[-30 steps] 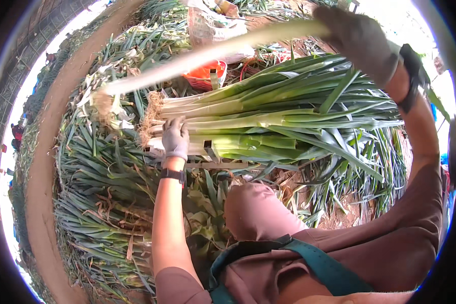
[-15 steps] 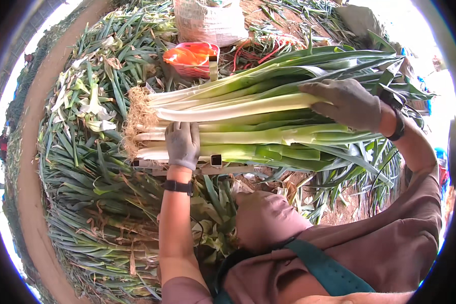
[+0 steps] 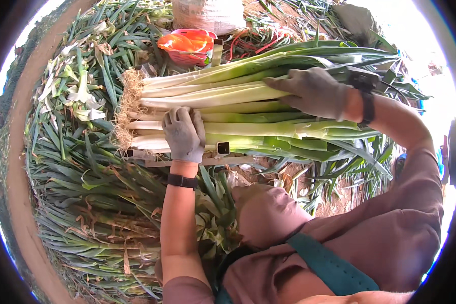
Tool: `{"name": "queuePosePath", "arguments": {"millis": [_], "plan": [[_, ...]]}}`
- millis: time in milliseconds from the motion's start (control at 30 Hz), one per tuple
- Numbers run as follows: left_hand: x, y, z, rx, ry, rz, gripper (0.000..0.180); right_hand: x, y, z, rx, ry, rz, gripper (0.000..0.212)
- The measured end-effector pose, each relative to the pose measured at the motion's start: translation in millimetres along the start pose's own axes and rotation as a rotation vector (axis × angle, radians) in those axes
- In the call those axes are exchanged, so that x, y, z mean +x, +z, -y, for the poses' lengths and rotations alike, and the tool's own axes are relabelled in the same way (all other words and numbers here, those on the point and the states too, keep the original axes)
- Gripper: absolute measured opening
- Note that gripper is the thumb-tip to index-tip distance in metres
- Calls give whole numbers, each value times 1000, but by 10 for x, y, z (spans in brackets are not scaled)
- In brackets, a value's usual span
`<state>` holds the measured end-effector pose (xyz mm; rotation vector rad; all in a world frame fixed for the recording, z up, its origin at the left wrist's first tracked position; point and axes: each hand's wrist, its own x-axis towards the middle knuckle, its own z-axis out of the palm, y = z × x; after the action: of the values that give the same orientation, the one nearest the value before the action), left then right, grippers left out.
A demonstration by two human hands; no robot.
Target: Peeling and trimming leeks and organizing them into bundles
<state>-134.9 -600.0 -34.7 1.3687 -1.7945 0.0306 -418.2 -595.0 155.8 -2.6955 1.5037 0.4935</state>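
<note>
Long leeks (image 3: 228, 96) lie side by side across the middle, with white shanks and tangled roots (image 3: 129, 101) at the left and broad green leaves to the right. My left hand (image 3: 184, 134), in a grey glove, curls over the white shanks of the nearer leeks. Farther right, my gloved right hand (image 3: 314, 92) grips a pale leek in the middle of the bundle, fingers over its far side and thumb on the near side. The bundle rests in a metal frame, whose square-ended posts (image 3: 223, 148) stand at its near and far edges.
Behind the bundle stand a pink basket (image 3: 187, 57) with orange material in it and a whitish woven sack (image 3: 210, 17). Red strings (image 3: 263, 45) lie beside them. More leeks (image 3: 86, 202) and cut leaves are heaped at the left and near left.
My right hand has moved left along the leeks, and the leek it holds now lies lower among the others. My left hand has shifted slightly right and nearer along the shanks.
</note>
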Motion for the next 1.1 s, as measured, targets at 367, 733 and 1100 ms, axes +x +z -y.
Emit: {"name": "queuePosePath", "arguments": {"millis": [367, 733, 1100], "plan": [[82, 49, 157, 205, 24, 227, 34, 203, -76, 433, -14, -20, 277, 49], [321, 153, 276, 265, -76, 426, 45, -307, 504, -149, -325, -134, -130, 60], [194, 70, 184, 226, 29, 370, 49, -367, 688, -111, -118, -27, -299, 87]]}}
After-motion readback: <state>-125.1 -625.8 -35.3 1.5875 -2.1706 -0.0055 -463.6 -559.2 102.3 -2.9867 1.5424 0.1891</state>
